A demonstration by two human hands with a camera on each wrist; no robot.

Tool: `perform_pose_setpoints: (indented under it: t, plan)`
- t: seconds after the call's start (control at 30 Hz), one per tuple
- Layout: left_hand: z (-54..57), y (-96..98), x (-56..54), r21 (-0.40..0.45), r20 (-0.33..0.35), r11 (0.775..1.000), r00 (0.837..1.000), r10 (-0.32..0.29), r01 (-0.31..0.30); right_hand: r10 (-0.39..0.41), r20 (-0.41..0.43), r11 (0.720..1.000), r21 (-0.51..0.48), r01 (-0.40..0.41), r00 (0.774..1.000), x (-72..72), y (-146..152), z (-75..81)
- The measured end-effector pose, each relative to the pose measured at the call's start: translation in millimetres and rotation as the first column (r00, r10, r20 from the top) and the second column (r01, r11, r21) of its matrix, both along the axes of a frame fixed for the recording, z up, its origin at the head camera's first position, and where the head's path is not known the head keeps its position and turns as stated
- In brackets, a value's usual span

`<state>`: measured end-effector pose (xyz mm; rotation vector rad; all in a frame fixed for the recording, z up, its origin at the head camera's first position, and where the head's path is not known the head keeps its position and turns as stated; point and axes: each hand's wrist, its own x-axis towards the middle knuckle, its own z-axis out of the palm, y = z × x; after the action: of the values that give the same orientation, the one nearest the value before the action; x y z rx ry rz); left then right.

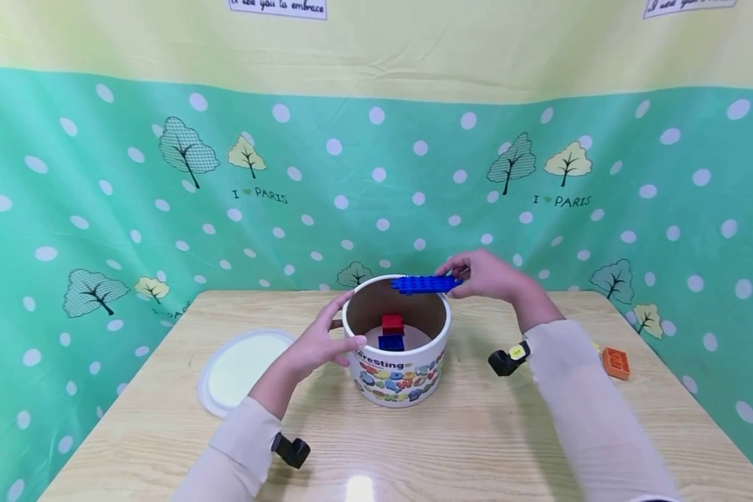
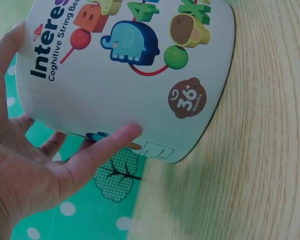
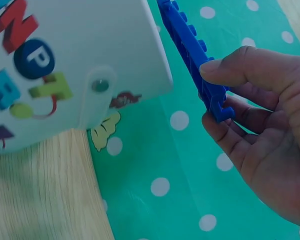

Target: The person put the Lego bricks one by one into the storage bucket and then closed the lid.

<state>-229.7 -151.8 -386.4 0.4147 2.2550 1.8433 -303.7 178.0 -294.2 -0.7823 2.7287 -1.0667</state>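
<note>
Seemingly partway: red block (image 1: 392, 323) and blue block (image 1: 391, 343) already inside tub (image 1: 397, 373); blue studded bar (image 1: 423, 284) above tub's rim, pinched in right hand (image 1: 486, 275), not yet in; left hand (image 1: 316, 345) grips tub's side; orange block (image 1: 615, 363) right of tub, probably remaining; lid (image 1: 241, 369) off, left of tub.

green dotted cloth (image 1: 395, 139) behind | yellow band (image 1: 427, 49) above | wooden table (image 1: 464, 446)

Left of the right hand (image 1: 486, 274), I have room down into the bucket (image 1: 395, 380) — its rim (image 1: 408, 354) and, farther left, the left hand (image 1: 318, 343) obstruct.
</note>
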Motion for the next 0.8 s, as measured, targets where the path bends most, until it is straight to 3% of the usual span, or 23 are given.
perform_pose_setpoints:
  t: [0.27,0.53,0.8]
  plan:
    - [-2.9,0.1,-0.5,0.000,0.004,1.000,1.000,0.000,0.000,0.009,0.059,1.000,0.015,-0.010,0.998,-5.5,-16,6.8]
    - [-2.2,0.0,-0.6,0.013,0.006,1.000,1.000,-0.005,0.005,0.094,0.062,0.989,0.105,-0.100,0.994,-10.5,-33,21.3]
    - [-1.3,0.5,-0.1,0.015,0.000,1.000,1.000,-0.014,0.014,0.120,0.067,0.978,0.165,-0.129,0.991,-13.8,-52,17.3]
